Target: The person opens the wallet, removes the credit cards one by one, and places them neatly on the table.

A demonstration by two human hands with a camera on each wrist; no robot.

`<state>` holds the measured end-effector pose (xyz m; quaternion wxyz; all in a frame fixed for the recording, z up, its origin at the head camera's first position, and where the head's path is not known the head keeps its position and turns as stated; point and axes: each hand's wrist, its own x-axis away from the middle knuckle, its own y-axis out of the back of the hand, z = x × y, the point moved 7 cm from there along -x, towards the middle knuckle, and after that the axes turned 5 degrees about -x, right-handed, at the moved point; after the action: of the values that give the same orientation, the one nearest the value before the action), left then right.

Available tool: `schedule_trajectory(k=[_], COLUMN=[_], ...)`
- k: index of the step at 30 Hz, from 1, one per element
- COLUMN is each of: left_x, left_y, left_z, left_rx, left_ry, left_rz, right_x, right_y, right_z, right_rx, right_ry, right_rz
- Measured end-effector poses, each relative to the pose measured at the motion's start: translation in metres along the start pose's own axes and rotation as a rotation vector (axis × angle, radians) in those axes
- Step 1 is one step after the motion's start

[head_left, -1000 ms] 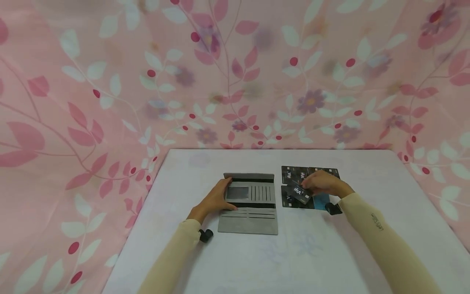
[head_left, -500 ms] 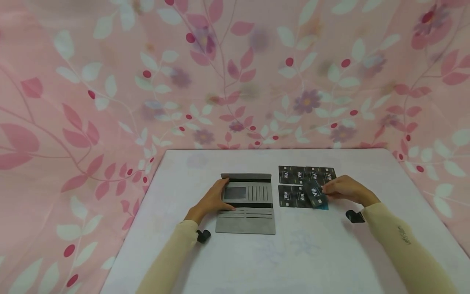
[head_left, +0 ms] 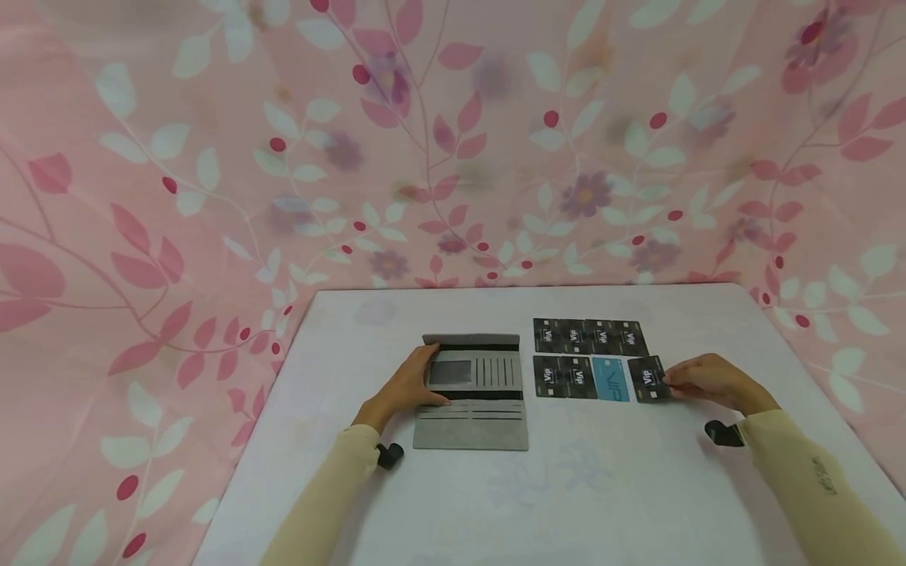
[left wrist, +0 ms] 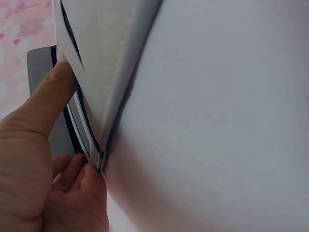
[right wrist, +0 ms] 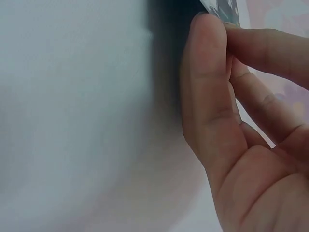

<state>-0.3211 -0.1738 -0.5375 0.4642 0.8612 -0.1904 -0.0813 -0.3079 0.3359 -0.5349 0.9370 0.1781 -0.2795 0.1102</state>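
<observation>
A grey wallet [head_left: 470, 431] lies unfolded on the table, its card slots and clear window facing up. My left hand [head_left: 403, 389] grips its left side; in the left wrist view the thumb [left wrist: 55, 84] lies over the wallet [left wrist: 108, 43] and the fingers curl at its edge. To the right, my right hand [head_left: 715, 381] pinches the right edge of a black VIP card [head_left: 647, 379] between thumb and fingers. Only a corner of that card [right wrist: 224, 8] shows in the right wrist view. Just left of it lies a blue VIP card [head_left: 611, 380].
Two black cards [head_left: 563, 377] lie left of the blue one, and a row of several black cards [head_left: 591, 337] lies behind. The white tabletop [head_left: 566, 503] meets a pink floral backdrop [head_left: 453, 157] along its far edge.
My right hand has carried the black card rightward from over the lower row, uncovering the blue card. My left hand stays on the wallet. The view has shifted slightly.
</observation>
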Motion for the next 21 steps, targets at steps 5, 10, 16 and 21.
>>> schedule_trajectory(k=[5, 10, 16, 21], left_x=[-0.001, -0.001, -0.001, 0.000], left_y=[0.000, -0.001, 0.000, -0.001], left_z=[0.001, 0.001, -0.002, -0.001], left_rx=[-0.006, -0.021, -0.017, -0.016], left_ry=[-0.002, 0.002, 0.000, -0.005], left_rz=[-0.007, 0.006, 0.002, 0.000], right_x=[-0.001, -0.005, -0.004, -0.003], right_y=[0.004, 0.006, 0.002, -0.001], right_z=[-0.008, -0.014, -0.011, -0.008], right_rx=[0.038, 0.100, 0.161, 0.192], right_ry=[0.020, 0.009, 0.012, 0.005], right_rz=[-0.045, -0.158, -0.207, -0.230])
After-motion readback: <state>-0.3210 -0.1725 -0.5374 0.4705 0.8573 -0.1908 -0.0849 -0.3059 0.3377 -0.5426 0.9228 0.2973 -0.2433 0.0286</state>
